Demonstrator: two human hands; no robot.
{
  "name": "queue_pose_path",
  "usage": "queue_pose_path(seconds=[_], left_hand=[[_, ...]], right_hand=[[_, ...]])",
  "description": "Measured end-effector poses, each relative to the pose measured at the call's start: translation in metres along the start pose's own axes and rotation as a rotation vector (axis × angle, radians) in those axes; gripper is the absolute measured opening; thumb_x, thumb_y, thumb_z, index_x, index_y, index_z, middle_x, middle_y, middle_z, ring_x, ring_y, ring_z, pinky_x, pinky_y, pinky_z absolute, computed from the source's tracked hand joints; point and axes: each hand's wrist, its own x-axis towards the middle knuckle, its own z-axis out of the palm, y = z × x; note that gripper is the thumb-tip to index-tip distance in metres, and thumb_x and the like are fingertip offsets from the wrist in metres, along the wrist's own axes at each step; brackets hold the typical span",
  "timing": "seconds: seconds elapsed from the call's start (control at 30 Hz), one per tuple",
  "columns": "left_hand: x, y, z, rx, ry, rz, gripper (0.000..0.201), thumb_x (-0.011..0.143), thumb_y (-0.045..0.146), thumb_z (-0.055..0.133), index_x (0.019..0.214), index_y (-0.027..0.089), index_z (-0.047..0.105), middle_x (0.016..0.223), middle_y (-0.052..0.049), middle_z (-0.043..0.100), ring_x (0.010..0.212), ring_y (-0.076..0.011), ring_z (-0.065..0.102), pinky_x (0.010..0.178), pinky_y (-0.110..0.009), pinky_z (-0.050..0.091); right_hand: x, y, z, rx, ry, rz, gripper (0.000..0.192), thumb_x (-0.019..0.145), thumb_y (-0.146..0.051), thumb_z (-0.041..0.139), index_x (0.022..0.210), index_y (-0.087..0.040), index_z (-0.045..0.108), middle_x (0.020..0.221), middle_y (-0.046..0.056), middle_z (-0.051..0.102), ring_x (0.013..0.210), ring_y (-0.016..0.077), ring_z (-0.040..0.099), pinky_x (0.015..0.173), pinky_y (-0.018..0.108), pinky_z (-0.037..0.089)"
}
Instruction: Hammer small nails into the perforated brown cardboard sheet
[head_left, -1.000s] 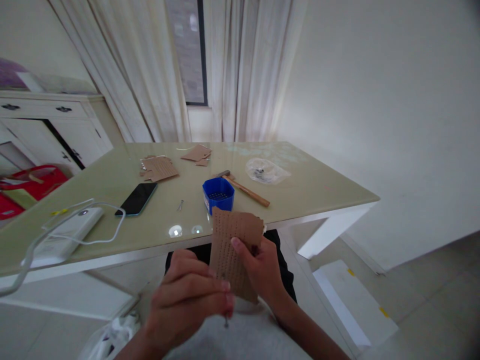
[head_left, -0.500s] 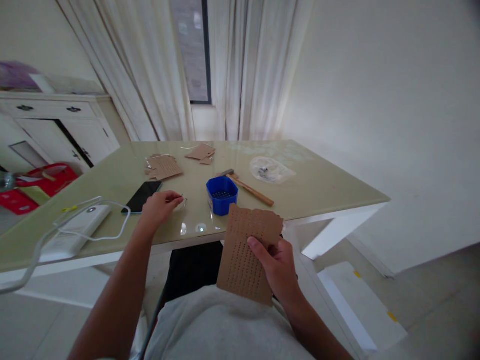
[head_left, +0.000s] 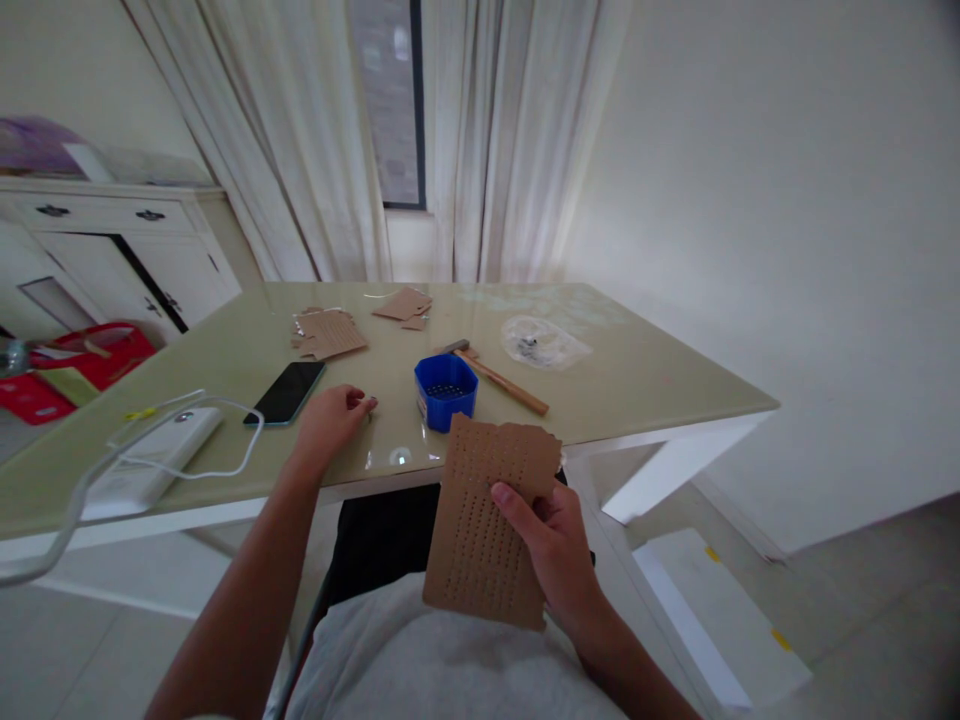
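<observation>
Cardboard pc (head_left: 477, 525) in R hand (head_left: 553, 540); L hand (head_left: 334, 420) at metal bit (head_left: 370, 416).

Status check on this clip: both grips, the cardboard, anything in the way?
Left grip at a small metal piece, hold unclear. Right grip holding perforated cardboard, ragged along the top. Blue bin partly hidden behind the cardboard's top edge.
</observation>
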Motion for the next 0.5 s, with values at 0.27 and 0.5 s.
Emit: queue_pose_path(seconds=[0.27,0.5], left_hand=[[-0.093,0.028,0.002,-0.273,0.058,0.372,0.03,0.106,0.044,0.061,0.118,0.025,0.08,0.119,-0.008,0.082,0.102,-0.0242,0.076,0.092,-0.037,0.062],[-0.15,0.06,0.016,-0.689,0.062,0.963,0.018,0.104,0.016,0.068,0.105,0.025,0.084,0.107,-0.009,0.082,0.091,-0.0218,0.073,0.075,-0.031,0.061]], right_hand=[[-0.008,-0.006,0.005,0.104,-0.051,0.091,0.049,0.078,-0.06,0.099,0.104,-0.021,0.083,0.1,0.009,0.086,0.089,0.0287,0.081,0.084,0.042,0.064],[-0.015,-0.013,0.008,0.26,-0.132,0.192,0.042,0.079,-0.048,0.101,0.11,-0.023,0.084,0.105,0.006,0.087,0.092,0.0248,0.081,0.085,0.036,0.062]])
